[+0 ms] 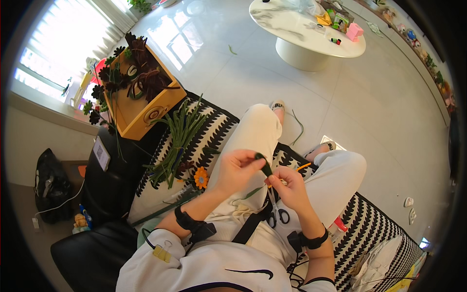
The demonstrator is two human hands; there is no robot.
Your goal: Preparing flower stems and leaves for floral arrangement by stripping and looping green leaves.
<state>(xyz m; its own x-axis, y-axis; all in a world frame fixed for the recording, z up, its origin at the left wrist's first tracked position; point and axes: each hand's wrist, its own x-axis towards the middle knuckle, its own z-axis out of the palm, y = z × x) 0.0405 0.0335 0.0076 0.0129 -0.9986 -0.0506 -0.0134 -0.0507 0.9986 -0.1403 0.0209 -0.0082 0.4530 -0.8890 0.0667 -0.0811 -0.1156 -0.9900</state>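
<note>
Between the fingertips of both hands is a dark green fuzzy piece, which looks like a leaf shaped from pipe cleaner. My left hand pinches its upper end, and my right hand grips the lower end. Scissors with black handles lie in my lap below the right hand. A thin green leaf-tipped stem rests across my thigh. Part of an orange strip shows past the right hand. Left of my leg, an orange flower with a blue-grey centre lies near a bundle of green pipe cleaners.
A wooden box holding dark brown pipe-cleaner bundles and tape rolls stands at the left, dark flowers along its side. A phone lies on the black armrest. Farther off is a round marble-patterned table. Cables run by my right forearm.
</note>
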